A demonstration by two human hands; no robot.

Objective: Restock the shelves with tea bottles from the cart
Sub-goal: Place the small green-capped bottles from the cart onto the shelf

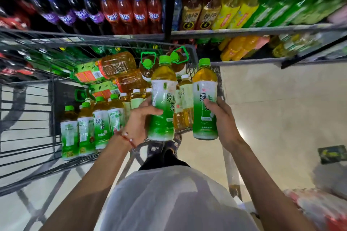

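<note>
Left bottle (163, 82): green cap, amber tea up top, white-to-green label w/ "绿茶" in dark characters down the front. It is upright and held above the near end of the cart (194, 55). Left hand (139, 121) grips it from the side at mid-label, thumb across the front, fingers (152, 113) curled round.

Right bottle (204, 82): same type, small red "统一" at top of label, big "绿" below; the rest of the lettering is hidden by the grip. It is upright, just outside the cart's right rim, over the floor (272, 110). Right hand (226, 121) wraps it from the right, fingers (210, 104) curled onto the label.

In the cart, a row of matching green-cap bottles (85, 127) stands along the near-left side; "绿茶" is legible on one. Behind them are white-cap tea bottles (185, 93) w/ pale labels, text too small to read. Big amber jugs (117, 66) w/ green caps & loop handles fill the far end, some lying on their sides.

Shelf (244, 31) beyond the cart holds, L to R: purple (67, 17) & orange-red (132, 15) sodas w/ blue caps, labels reading approx "芬达"; brown white-cap bottles (189, 15) w/ a lightning-bolt logo; yellow bottles (231, 14); green bottles (281, 8), blurred. Orange bottles (239, 48) sit on the tier below.

Red string bracelet (128, 138) on the left wrist.
</note>
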